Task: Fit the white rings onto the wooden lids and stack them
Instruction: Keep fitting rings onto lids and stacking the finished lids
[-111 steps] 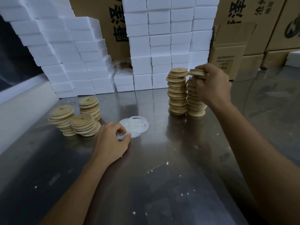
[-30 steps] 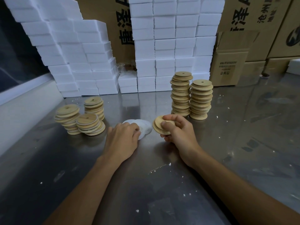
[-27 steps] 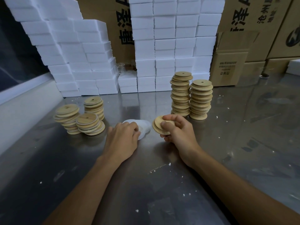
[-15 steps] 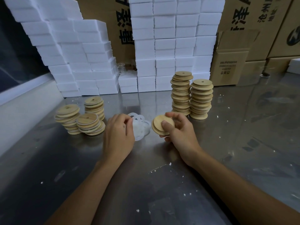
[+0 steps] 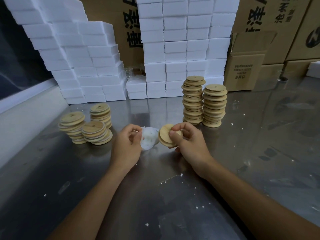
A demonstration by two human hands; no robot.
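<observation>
In my right hand (image 5: 187, 142) I hold a few wooden lids (image 5: 167, 135), flat round discs of pale, smooth wood, tilted on edge with thumb across the face and fingers curled behind. Just left of them, my left hand (image 5: 127, 144) pinches a white ring (image 5: 149, 138) at its rim; it is thin, floppy and translucent, blurred in this view. Half a second ago that ring lay lower, nearer the table; now it is raised close to the lids, almost touching them, so I judge the fitting step is about to begin.

To my left stand three short stacks of ringed lids (image 5: 86, 126), white edges showing between the wood. Behind my right hand rise two taller stacks of bare lids (image 5: 204, 103), each top disc with a small centre hole. All rest on a scuffed, shiny steel table (image 5: 155, 196) flecked with white crumbs. Behind are white foam blocks (image 5: 173, 49) and brown cardboard boxes (image 5: 245, 70).
</observation>
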